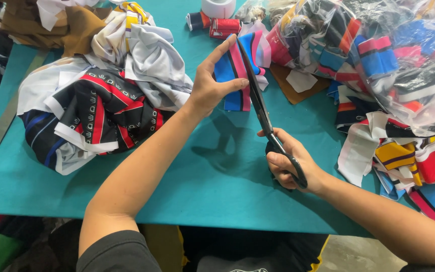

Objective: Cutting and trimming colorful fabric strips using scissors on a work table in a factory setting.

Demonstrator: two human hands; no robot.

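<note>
Holding a striped fabric piece (pixel 234 75) upright above the teal table (pixel 187 166), the left hand (pixel 212 83) pinches it at its left edge, thumb in front across the lower half and fingers spread behind the top. The piece is blue, pink and black, and it hangs near the middle of the table, between the heap of printed garments (pixel 96 111) on the left and the clear plastic bag of striped trims (pixel 378 55) on the right. It looks light and limp: a thin knit band that probably sags wherever it is unsupported, so a firm pinch close to the cut line seems the best hold to keep it taut. It does not look slippery or fragile.

The right hand (pixel 290 163) is clenched through the loops of black scissors (pixel 263 108), thumb on top. The blades run up and slightly left from the handle, their tips at the top edge of the fabric; they appear nearly closed along the piece's right side. The fabric's long axis stands close to vertical in the view, stripes running the same way, nearly parallel to the blades.

Thread spools (pixel 217 24) and a white tape roll (pixel 218 7) sit at the far edge of the table.
</note>
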